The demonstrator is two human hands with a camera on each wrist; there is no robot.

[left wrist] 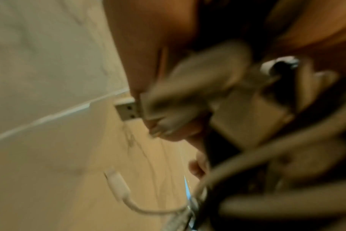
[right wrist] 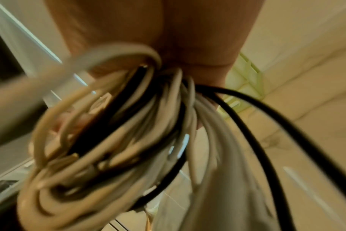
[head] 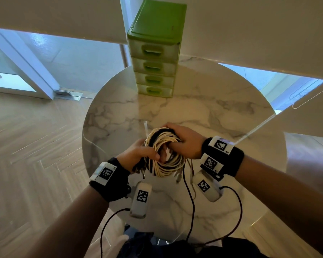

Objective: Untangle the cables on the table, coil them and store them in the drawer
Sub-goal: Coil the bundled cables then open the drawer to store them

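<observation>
A bundle of cream and black cables [head: 165,154] is wound into a coil and held above the near part of the round marble table [head: 203,108]. My left hand [head: 138,153] grips the coil's left side, thumb across the strands. My right hand [head: 185,141] grips its upper right side, fingers curled through the loop. Loose ends hang below the coil. In the left wrist view a USB plug [left wrist: 128,111] sticks out beside the hand. The right wrist view shows the cable loops [right wrist: 118,132], blurred, under the palm. The green drawer unit [head: 156,51] stands at the table's far edge, all drawers closed.
A white plug on a thin lead [left wrist: 117,184] hangs over the wooden floor [head: 26,164]. A clear rod [head: 257,127] slants over the table's right side. Thin dark sensor leads [head: 190,202] trail from my wrists toward my body.
</observation>
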